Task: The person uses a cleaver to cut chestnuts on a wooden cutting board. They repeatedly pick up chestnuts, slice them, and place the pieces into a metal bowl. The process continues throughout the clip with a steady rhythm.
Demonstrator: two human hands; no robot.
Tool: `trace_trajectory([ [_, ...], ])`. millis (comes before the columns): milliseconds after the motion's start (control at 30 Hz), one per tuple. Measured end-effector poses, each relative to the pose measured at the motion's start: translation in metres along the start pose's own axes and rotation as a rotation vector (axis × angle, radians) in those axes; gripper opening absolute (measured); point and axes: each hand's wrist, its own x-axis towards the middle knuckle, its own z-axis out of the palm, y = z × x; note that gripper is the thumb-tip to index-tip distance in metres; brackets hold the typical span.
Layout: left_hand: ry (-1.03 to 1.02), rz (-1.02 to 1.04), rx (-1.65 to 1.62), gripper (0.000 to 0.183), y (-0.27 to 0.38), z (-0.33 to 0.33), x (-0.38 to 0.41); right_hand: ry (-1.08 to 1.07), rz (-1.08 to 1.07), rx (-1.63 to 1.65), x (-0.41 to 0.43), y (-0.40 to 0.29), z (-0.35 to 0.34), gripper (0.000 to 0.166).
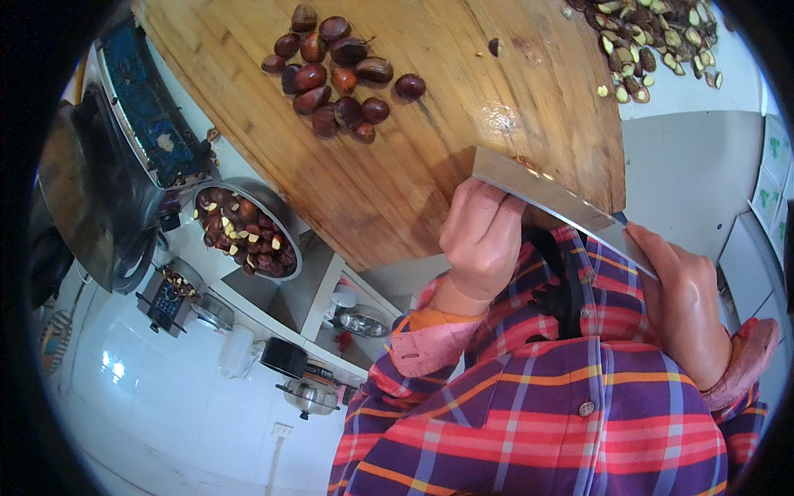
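Observation:
My right hand [682, 288] grips the handle end of a broad cleaver [558, 201], its blade slanting up and left over the near part of a wooden cutting board [397, 180]. My left hand [485, 232] has its fingers curled against the near side of the blade's far end; whether it holds a chestnut is hidden. Small bits of chestnut [526, 162] show along the blade's far edge. Farther back on the board lies a loose group of whole brown chestnuts [310, 76]. A small dark piece of shell [494, 46] lies to their right.
Left of the board stands a metal bowl [296, 248] of chestnuts with pale cut faces. A heap of cut shell pieces [651, 37] covers the counter at the upper right. A wok [74, 192] and a dirty blue tray-like object [155, 118] are at the far left.

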Motion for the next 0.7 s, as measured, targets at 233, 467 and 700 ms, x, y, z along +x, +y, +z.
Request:
trace_trajectory([
  [233,0.071,0.005,-0.046,0.025,0.000,0.013,-0.005,0.232,-0.132,0.277,0.045,0.017,0.045,0.046],
  [467,0.131,-0.014,0.015,0.024,-0.002,0.013,-0.010,0.209,-0.018,0.034,-0.001,0.020,0.029,0.042],
  [700,0.104,-0.015,0.009,0.025,-0.003,0.013,-0.013,0.195,-0.012,-0.071,-0.009,0.016,0.033,0.047],
])
